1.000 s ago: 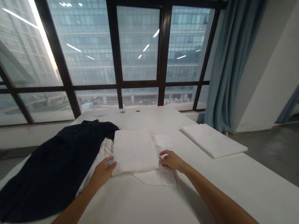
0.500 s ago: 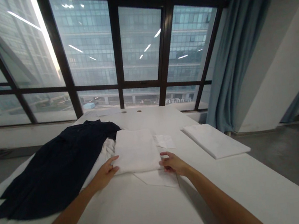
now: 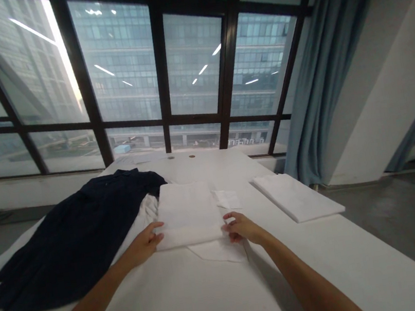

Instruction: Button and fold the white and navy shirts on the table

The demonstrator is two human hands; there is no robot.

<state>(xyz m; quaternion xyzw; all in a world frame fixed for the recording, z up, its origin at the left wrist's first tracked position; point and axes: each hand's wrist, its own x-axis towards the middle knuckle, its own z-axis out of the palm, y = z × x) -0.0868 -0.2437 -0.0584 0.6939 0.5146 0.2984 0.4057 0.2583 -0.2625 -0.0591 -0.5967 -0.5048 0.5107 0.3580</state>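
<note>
A folded white cloth (image 3: pixel 188 213), its kind of garment not clear, lies as a neat rectangle on the white table in front of me. My left hand (image 3: pixel 146 243) grips its near left edge, thumb on the near side and index finger stretched along the border. At the near right corner, my right hand (image 3: pixel 239 227) pinches the fabric, with the other fingers curled under. Beneath the near edge a thin white piece (image 3: pixel 218 252) with a slanted outline sticks out toward me. Just past the right side lies a small white sheet (image 3: pixel 227 199).
A dark navy garment (image 3: pixel 79 237) is spread across the left of the table (image 3: pixel 175 306), over white fabric (image 3: pixel 148 211). To the right lies a flat white folded bundle (image 3: pixel 297 196). Windows stand behind the table, with a blue curtain (image 3: pixel 318 87) at the right.
Both hands stay at the same edges of the folded white cloth. Its near edge looks flatter and straighter now. The view has shifted slightly.
</note>
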